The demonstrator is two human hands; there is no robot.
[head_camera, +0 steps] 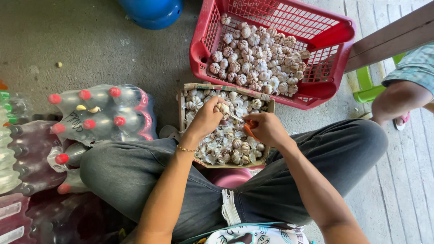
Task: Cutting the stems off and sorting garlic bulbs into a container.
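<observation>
Grey-trousered knees (135,167) frame both hands: left hand (205,118) pinching a garlic bulb (222,108), right hand (266,129) gripping orange-handled scissors (246,126); snip close, fingers clear.

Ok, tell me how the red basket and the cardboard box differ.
The red basket is perforated plastic with moulded handles; the cardboard box has plain, worn brown walls. The basket is larger and sits farther away, while the box lies under the left hand and right hand. The basket holds whole garlic bulbs; the box has many loose white skins too. Both hold garlic.

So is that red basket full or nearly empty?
Partly full: garlic bulbs cover the floor of the red basket, while its mesh walls rise bare above them.
</observation>
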